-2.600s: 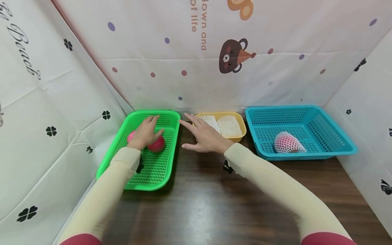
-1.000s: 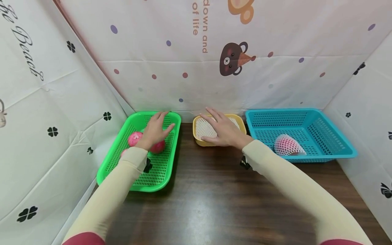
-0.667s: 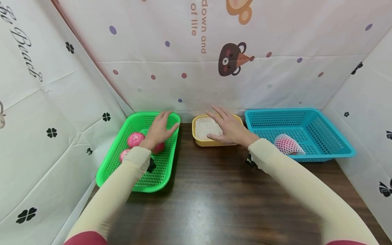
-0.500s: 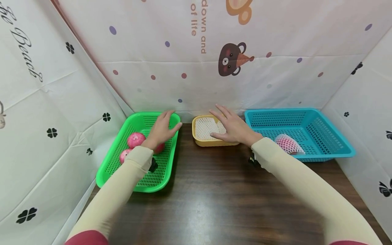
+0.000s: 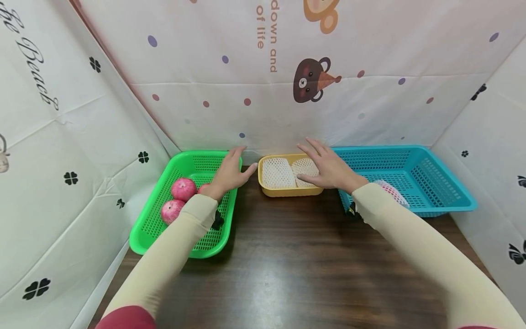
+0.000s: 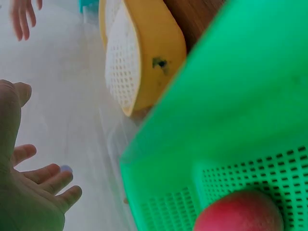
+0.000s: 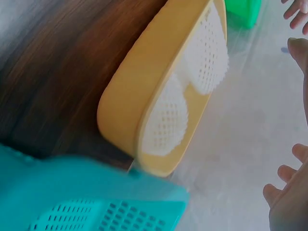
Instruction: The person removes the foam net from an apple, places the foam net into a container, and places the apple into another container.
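My left hand [image 5: 232, 173] hovers over the back right rim of the green basket [image 5: 141, 233], its fingers loosely spread, holding nothing. Three round pink fruits [image 5: 183, 189] sit in that basket, one partly behind the left wrist. Over the right end of the small yellow basket [image 5: 291, 193] hangs my right hand [image 5: 330, 169], fingers apart and nothing in them. Two white foam fruit nets [image 5: 278, 173] lie in the yellow basket. A fruit in a foam net [image 5: 393, 191] rests in the blue basket [image 5: 431, 185], partly hidden by the right sleeve.
The three baskets stand in a row at the back of the dark wooden table [image 5: 267, 260], the yellow one in the middle. A printed white cloth [image 5: 185, 55] closes off the back and both sides.
Both hands have moved to the right, the left from above the fruits to the basket's rim, the right across the yellow basket. The fruits and nets have stayed put.
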### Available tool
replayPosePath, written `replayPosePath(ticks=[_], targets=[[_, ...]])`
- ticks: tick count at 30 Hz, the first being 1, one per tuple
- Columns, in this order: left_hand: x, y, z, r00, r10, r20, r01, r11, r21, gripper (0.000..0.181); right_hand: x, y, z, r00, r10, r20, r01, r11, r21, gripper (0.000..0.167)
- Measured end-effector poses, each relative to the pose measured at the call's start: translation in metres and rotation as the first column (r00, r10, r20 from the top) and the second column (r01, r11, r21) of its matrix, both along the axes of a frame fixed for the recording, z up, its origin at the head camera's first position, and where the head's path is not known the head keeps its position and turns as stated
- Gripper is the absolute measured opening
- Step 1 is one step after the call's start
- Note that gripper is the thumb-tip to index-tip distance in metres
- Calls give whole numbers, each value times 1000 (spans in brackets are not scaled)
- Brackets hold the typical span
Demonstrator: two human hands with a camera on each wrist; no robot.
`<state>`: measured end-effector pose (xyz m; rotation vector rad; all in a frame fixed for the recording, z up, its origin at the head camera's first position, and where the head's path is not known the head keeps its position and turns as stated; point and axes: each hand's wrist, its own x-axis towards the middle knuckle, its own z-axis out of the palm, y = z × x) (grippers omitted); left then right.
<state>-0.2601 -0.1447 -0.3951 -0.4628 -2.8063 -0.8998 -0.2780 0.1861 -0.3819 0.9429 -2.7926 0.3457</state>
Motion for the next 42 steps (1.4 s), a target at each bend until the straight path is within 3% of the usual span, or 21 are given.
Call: replayPosePath(ticks=[20, 31, 42], targets=[[4, 50, 4, 996, -87, 1, 87, 996, -6, 80, -11, 60, 1, 987, -145, 68, 144, 989, 12, 94], [6, 73, 2, 994, -104, 12, 104, 994, -13, 80, -18, 90, 5, 954, -229, 193, 224, 973, 47, 87], [12, 103, -2, 990, -144, -13, 143, 989, -48, 78, -32, 122, -1, 901, -286, 327, 264, 958, 113, 76]])
